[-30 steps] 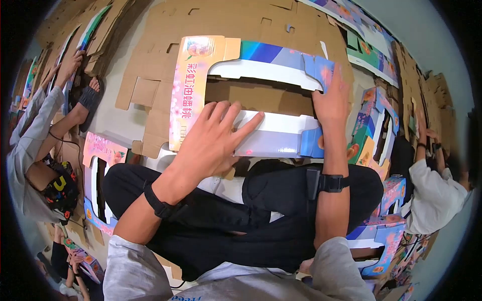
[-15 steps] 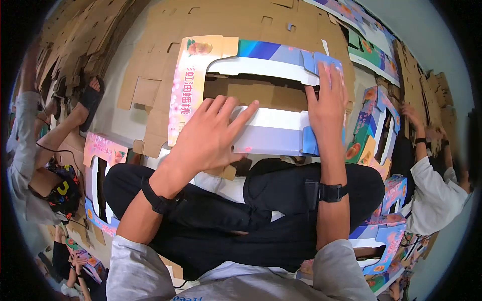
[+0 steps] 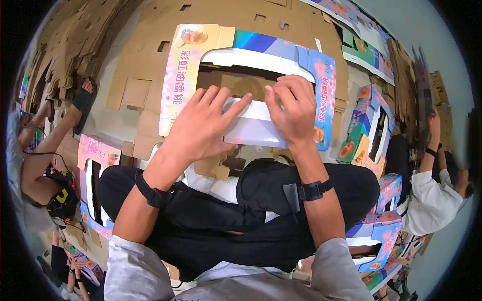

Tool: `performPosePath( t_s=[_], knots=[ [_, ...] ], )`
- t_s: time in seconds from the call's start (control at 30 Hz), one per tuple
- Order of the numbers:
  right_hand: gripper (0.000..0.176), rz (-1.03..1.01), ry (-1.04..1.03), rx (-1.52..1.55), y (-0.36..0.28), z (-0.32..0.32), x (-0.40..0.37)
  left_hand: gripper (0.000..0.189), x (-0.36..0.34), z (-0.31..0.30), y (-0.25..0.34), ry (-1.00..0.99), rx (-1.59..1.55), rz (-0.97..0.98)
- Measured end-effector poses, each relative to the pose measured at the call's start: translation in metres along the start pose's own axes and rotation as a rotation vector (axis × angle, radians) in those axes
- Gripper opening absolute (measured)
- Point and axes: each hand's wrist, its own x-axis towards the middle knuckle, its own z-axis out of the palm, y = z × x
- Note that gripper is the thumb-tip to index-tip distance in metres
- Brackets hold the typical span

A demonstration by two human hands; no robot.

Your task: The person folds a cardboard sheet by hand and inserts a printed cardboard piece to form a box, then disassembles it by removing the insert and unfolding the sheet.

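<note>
Seemingly steadying the printed box (image 3: 255, 130), our left hand (image 3: 200, 119) grasped its near edge; our right hand (image 3: 295, 111) lay there, grip unclear.

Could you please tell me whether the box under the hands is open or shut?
Open: brown cardboard shows through the wide gap atop the box.

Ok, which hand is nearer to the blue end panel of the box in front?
Right. The right hand is close by the inner edge of the blue end panel; the left hand is farther away, toward the opposite, yellow end panel.
</note>
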Motion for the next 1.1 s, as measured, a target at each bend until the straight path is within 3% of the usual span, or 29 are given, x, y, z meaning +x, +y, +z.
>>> performPosePath(
  t_s=[0.1,0.3,0.37,0.63,0.73,0.93,1.1],
  knots=[
    [0.02,0.026,-0.081,0.057,0.002,0.004,-0.005,0.097,-0.002,0.0,0.004,-0.016,0.028,-0.01],
    [0.03,-0.001,-0.201,0.131,-0.005,-0.002,-0.004,0.047,0.006,-0.003,0.01,0.036,0.009,-0.052],
    [0.033,0.007,-0.227,0.137,-0.008,-0.003,-0.005,0.035,0.003,-0.006,0.009,-0.081,-0.006,-0.116],
    [0.037,-0.017,-0.289,0.129,-0.022,0.002,-0.005,0.029,-0.014,-0.003,0.0,-0.118,-0.059,-0.15],
    [0.038,-0.01,-0.348,0.123,-0.027,0.0,-0.001,0.026,-0.013,0.005,-0.011,0.011,-0.046,-0.099],
    [0.037,0.02,-0.393,0.195,-0.043,0.007,-0.004,0.02,-0.008,0.002,-0.004,-0.192,0.078,-0.209],
    [0.035,0.096,-0.459,0.138,-0.063,0.007,-0.007,0.015,-0.011,-0.001,-0.013,0.11,-0.09,-0.098]
  ],
)
